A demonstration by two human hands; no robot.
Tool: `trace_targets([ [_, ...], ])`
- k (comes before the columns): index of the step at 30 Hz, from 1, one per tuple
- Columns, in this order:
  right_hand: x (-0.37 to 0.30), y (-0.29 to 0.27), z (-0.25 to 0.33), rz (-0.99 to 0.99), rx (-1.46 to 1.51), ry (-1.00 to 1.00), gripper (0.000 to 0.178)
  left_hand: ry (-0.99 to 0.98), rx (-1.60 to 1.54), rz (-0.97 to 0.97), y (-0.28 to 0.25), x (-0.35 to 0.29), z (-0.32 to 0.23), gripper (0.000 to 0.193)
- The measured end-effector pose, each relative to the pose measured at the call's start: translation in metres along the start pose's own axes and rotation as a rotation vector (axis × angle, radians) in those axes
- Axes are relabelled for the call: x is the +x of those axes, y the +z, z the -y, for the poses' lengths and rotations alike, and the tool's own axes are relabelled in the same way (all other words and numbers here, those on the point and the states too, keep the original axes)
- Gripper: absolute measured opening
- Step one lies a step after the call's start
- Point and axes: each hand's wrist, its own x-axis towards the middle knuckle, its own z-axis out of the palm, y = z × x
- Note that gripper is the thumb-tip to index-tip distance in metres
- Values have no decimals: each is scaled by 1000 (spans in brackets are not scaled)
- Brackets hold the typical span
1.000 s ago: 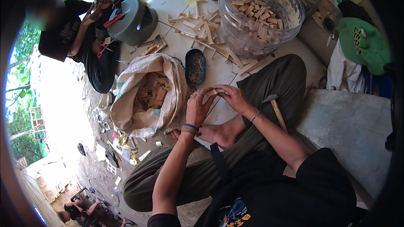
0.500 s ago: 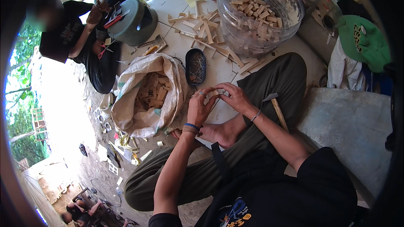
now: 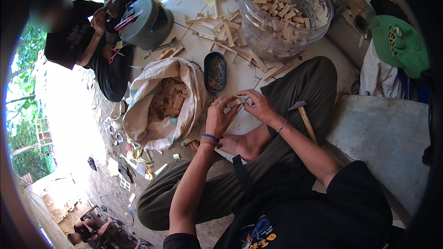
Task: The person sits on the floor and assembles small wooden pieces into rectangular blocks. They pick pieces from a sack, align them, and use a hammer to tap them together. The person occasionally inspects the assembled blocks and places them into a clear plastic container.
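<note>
Both hands are raised over the tiled floor in front of my crossed legs. My left hand [image 3: 220, 114] is closed on one end of a small pale wooden piece [image 3: 234, 103]. At its other end, the fingers of my right hand [image 3: 259, 109] pinch together; whether they hold the wood itself or something tiny against it is too small to tell. Just beyond my hands lies a dark oval tray [image 3: 224, 76] of thin nails or pins. A hammer [image 3: 305, 122] with a wooden handle rests on my right thigh.
Left of my hands stands an open woven sack [image 3: 134, 117] of wooden pieces. A clear round tub [image 3: 286, 50] holds small wooden blocks at far right, beside scattered wood strips [image 3: 226, 32]. A co-worker [image 3: 69, 41] sits at far left by a grey-green pot [image 3: 150, 30].
My hands stay in nearly the same place, with the right fingers shifted slightly on the wooden piece. The co-worker's hands have moved a little apart.
</note>
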Motion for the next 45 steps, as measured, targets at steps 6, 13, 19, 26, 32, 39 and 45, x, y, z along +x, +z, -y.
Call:
trace_targets([
  [6, -7, -4, 16, -15, 112, 136, 23, -16, -13, -6, 2, -1, 1, 30],
  [13, -5, 2, 11, -39, 64, 21, 24, -1, 57, -25, 13, -10, 4, 34],
  [19, -5, -1, -9, -88, 502, 272, 21, -145, -16, 2, 16, -18, 22, 43],
  [26, -7, -10, -9, -169, 632, 507, 17, -133, 228, 139, 18, -29, 44, 55],
  [32, -10, -4, -8, -227, 755, 573, 20, -82, 396, 105, 49, -10, 36, 58],
  [39, -15, -12, -22, -57, 766, 701, 24, -53, 432, 42, 66, 4, 50, 42],
  [45, -14, -24, 25, -102, 760, 568, 29, -22, 20, -273, 28, 5, 4, 33],
])
